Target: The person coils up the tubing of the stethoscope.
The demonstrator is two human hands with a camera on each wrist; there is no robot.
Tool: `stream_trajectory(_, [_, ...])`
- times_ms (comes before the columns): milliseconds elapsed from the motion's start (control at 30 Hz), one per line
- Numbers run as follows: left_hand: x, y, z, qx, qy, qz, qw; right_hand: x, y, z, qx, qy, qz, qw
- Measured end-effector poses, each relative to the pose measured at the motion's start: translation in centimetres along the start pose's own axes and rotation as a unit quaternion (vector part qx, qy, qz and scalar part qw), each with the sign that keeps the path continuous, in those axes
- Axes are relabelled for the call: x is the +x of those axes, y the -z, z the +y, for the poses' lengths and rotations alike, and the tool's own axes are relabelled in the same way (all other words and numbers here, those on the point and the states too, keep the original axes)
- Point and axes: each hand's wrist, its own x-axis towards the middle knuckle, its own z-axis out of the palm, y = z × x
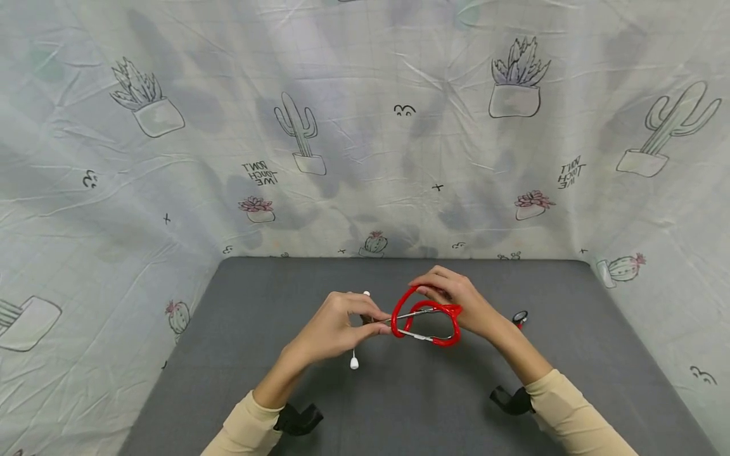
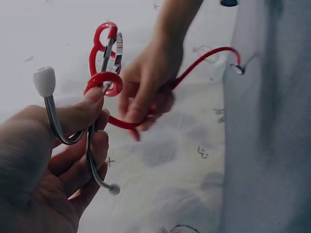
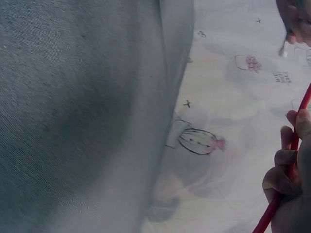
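Stethoscope point(image 1: 456, 329) in both hands, seen over the grey worktop point(image 1: 251, 304). Left hand point(image 1: 336, 326): pinches the metal ear tubes point(image 1: 421, 337) between thumb and fingers point(image 2: 97, 145), just beside a loop of red tubing point(image 1: 394, 321) wound round these tubes. Right hand point(image 1: 453, 294): grips the same tubing with curled fingers point(image 3: 284, 160); in the right wrist view, a length of it along the palm side, past thumb and fingers. Two white ear tips point(image 1: 354, 363) on the ends of the curved tubes, one to each side of the left hand. Beyond the loop, nearer the right hand, the forked part of the tubing, joined to the metal. In the left wrist view, from the right hand onward, an arc of tubing down to the chest piece point(image 1: 519, 318); just beside the right forearm in the head view, contact with the worktop impossible to tell. At the wrists, beige sleeves point(image 1: 576, 411) and black fittings point(image 1: 511, 401). Behind and to both sides, pale creased cloth point(image 1: 353, 139) printed with potted cacti point(image 1: 516, 95), succulents and small lettering.
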Motion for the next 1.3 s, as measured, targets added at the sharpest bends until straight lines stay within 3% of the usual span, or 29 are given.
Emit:
stream_trajectory(167, [0.3,1.0,0.1,0.006,0.021,0.037,0.9991,-0.8,-1.8,-0.3,-0.002,-0.034,-0.002,0.9994])
stream_trajectory(367, [1.1,1.9,-0.6,0.028,0.071,0.094,0.9926,-1.6,-3.4,-1.7,-0.078,-0.045,-0.001,0.9959])
stream_trajectory(533, [1.9,1.9,-1.8,0.063,0.102,0.131,0.9841,-1.9,-3.8,-3.1,-0.173,-0.043,-0.037,0.9832])
stream_trajectory(700, [2.4,1.9,-2.8,0.109,0.140,0.150,0.9727,-1.9,-3.3,-4.0,-0.250,0.000,-0.046,0.9672])
stream_trajectory(833, [2.6,1.8,-2.9,0.124,0.158,0.137,0.9700,-1.6,-2.1,-4.8,-0.290,0.035,-0.042,0.9556])
stream_trajectory(1100, [2.7,1.1,-2.6,0.151,0.176,0.069,0.9705,0.0,0.2,-8.0,-0.342,0.103,-0.059,0.9322])
stream_trajectory(1200, [2.6,0.9,-2.4,0.156,0.179,0.046,0.9703,0.6,1.2,-9.0,-0.339,0.112,-0.066,0.9317])
stream_trajectory(1300, [2.3,0.7,-1.9,0.155,0.167,0.012,0.9736,1.2,2.3,-9.1,-0.323,0.113,-0.061,0.9378])
